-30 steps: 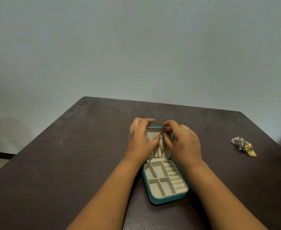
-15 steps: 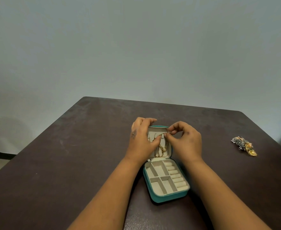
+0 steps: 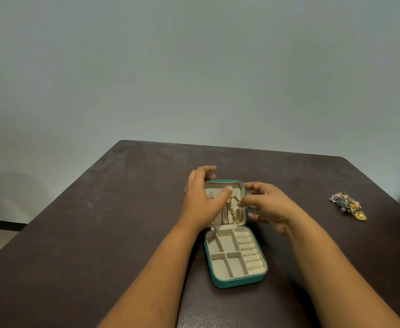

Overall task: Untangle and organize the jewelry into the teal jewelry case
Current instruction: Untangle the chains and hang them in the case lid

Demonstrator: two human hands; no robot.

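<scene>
Half a second ago the right hand (image 3: 268,204) was pinching something at the top of the lid; now it has drawn back to the right edge of the lid, its fingers loosely curled with no grip on anything. The left hand (image 3: 201,202) has shifted little: its fingers curl over the far left corner of the lid, and its thumb lies across the lining, in a grip on the lid itself. The teal jewelry case (image 3: 235,281) lies open in the middle of the table (image 3: 99,233) as before, lid on the far side. Gold chains (image 3: 230,210) hang against the lid's lining between the two hands. The near half shows beige compartments and a row of ring rolls on its right side. The left hand hides the left part of the lid.

Well apart, near the table's right edge, lies a tangled jewelry pile (image 3: 348,205) of gold and silver pieces.

The table is dark brown and scuffed, standing before a plain pale wall (image 3: 194,67).
</scene>
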